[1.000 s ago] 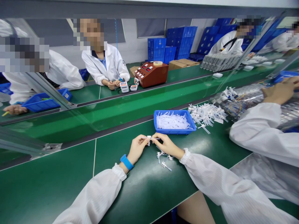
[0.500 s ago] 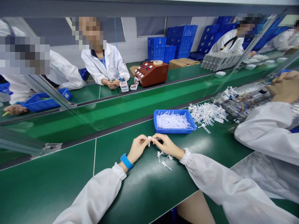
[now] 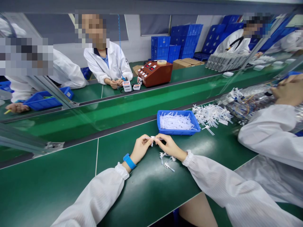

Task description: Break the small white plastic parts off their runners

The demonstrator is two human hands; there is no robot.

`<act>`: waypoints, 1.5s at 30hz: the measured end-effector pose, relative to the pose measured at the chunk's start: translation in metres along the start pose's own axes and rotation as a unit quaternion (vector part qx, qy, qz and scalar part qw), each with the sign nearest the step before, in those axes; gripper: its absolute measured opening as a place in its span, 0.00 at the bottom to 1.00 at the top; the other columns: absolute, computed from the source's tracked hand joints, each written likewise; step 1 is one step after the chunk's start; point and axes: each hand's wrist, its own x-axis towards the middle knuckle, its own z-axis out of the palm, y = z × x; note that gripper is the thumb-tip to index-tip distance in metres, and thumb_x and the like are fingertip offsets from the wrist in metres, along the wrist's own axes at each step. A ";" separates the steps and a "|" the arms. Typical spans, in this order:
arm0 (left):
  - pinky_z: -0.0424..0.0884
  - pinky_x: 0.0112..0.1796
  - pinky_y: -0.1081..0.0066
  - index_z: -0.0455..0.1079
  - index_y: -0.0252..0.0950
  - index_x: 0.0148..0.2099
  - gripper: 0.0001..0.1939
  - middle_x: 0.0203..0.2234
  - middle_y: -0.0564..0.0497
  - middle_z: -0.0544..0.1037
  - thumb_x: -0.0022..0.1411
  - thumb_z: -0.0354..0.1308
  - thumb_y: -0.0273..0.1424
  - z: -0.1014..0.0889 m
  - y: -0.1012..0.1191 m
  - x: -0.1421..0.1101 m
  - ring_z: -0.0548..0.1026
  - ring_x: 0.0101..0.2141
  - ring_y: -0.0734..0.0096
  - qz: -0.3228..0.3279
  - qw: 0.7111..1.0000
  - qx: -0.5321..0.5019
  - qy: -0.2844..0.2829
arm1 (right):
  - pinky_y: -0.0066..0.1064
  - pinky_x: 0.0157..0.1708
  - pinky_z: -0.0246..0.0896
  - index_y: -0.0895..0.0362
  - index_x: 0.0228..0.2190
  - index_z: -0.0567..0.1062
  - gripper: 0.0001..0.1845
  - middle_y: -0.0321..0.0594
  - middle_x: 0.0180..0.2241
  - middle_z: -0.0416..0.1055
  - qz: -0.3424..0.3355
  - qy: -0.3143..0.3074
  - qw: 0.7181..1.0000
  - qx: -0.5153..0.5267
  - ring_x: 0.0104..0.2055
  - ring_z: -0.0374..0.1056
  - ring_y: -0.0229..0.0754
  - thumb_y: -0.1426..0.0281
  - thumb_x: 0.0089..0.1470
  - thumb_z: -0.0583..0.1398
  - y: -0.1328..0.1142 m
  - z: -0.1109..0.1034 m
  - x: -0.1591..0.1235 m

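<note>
My left hand [image 3: 141,147] and my right hand [image 3: 169,146] meet fingertip to fingertip above the green table. Pinched between them is a small white plastic fitting [image 3: 152,138], with a thin clear tube sticking out by my right fingers; most of it is covered. Just below my right hand lie several similar white fittings with short tubes, one of them a fitting [image 3: 169,166] nearest me. Beyond my hands stands a blue bin [image 3: 178,131] full of clear short tubes [image 3: 176,121]. Against its right side spreads a pile of white fittings [image 3: 213,115].
At right a co-worker's sleeve [image 3: 267,126] rests near bagged wires [image 3: 248,105]. A green conveyor belt [image 3: 123,108] runs behind the bin. Across it are a brown control box [image 3: 156,74], another co-worker [image 3: 107,63] and a metal post [image 3: 53,91] at left.
Both hands keep their pinch on the white fitting in nearly the same place. The whole view has shifted slightly.
</note>
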 end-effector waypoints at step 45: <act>0.70 0.35 0.70 0.72 0.35 0.31 0.10 0.26 0.52 0.76 0.53 0.64 0.37 0.005 -0.003 0.007 0.73 0.29 0.70 0.019 0.999 0.024 0.039 | 0.27 0.24 0.52 0.58 0.32 0.72 0.14 0.35 0.23 0.64 0.006 0.037 0.998 -0.044 0.23 0.55 0.35 0.63 0.61 0.52 0.005 -0.003 -0.001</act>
